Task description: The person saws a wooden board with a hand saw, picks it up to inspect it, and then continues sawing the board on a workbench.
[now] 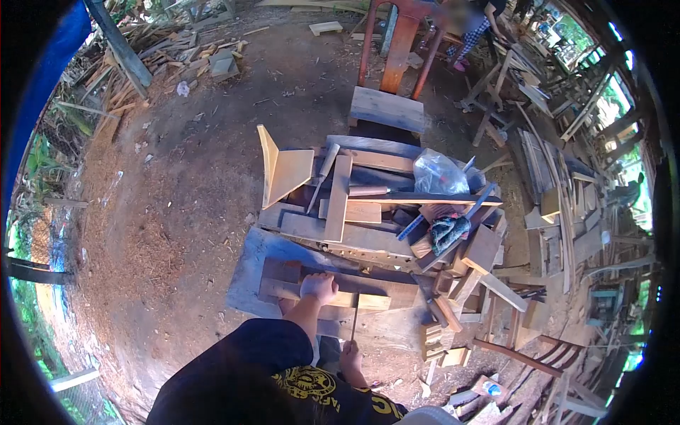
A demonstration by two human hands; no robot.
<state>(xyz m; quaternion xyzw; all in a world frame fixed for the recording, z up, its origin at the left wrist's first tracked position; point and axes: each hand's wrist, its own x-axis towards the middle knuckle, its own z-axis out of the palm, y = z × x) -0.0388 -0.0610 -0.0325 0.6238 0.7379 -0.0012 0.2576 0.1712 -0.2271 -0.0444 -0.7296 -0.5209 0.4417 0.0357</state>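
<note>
Now your left hand [319,287] presses, fingers curled, on the wood strip [326,296] at twelve o'clock; your right hand [350,358] clasps the chisel [354,317] below it.

hands: 2 [318,287] [350,354] | red chair [394,49]: 1 | plastic bag [439,173]: 1 | boards: many (uncounted)

A low workbench of rough boards [255,280] stood on the dirt floor [184,184]. Under the left hand's fingers [322,282] lay a pale wooden strip [354,300] across a board. Beyond the fingertips, planks [338,198], a chisel [322,173] and a plastic bag [438,173] rested on stacked timber.
</note>
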